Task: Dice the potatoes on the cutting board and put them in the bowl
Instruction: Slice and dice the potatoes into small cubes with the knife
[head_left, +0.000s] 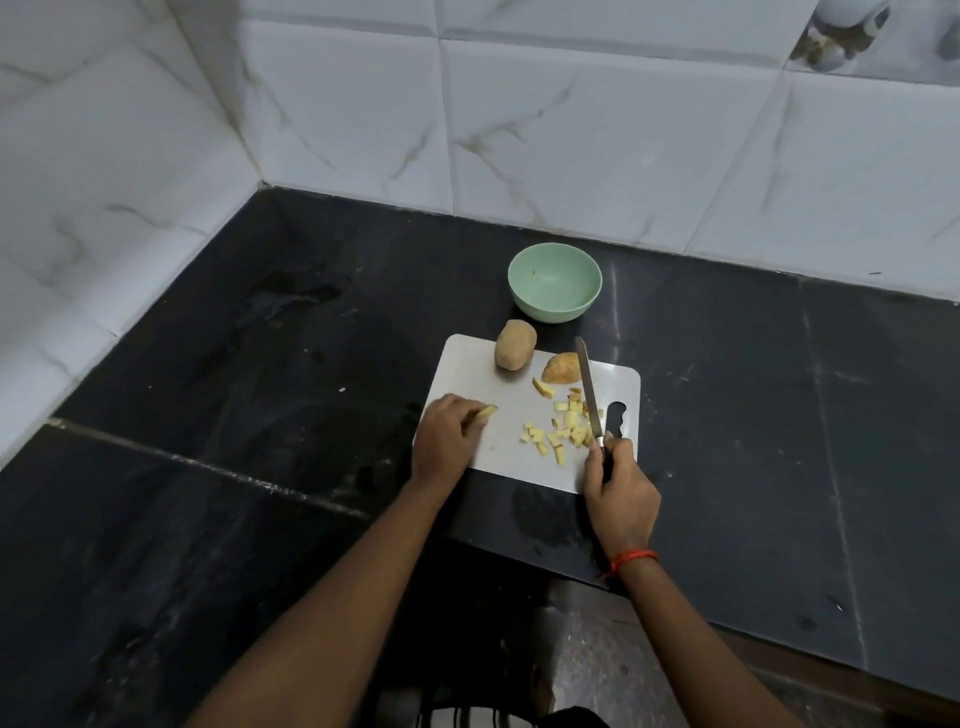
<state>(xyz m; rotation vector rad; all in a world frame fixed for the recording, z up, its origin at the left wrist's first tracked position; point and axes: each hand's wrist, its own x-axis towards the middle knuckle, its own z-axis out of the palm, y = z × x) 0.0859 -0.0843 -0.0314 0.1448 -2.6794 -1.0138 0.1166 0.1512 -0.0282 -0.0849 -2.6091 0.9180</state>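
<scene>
A white cutting board (478, 374) lies on the black counter. At its far edge stand a whole brown potato (515, 344) and a cut potato half (561, 369). Several yellow diced pieces (558, 434) are scattered on the board's right part. My left hand (447, 436) rests on the board's left side and pinches a potato strip (487, 411). My right hand (618, 483) grips the handle of a knife (589, 389), whose blade points away over the diced pieces. A pale green bowl (555, 282) stands beyond the board with nothing visible in it.
The black stone counter (260, 364) meets white marble-tiled walls (571, 130) at the back and left, forming a corner. The counter's front edge (675, 613) runs diagonally at lower right. Wet patches show on the counter left of the board.
</scene>
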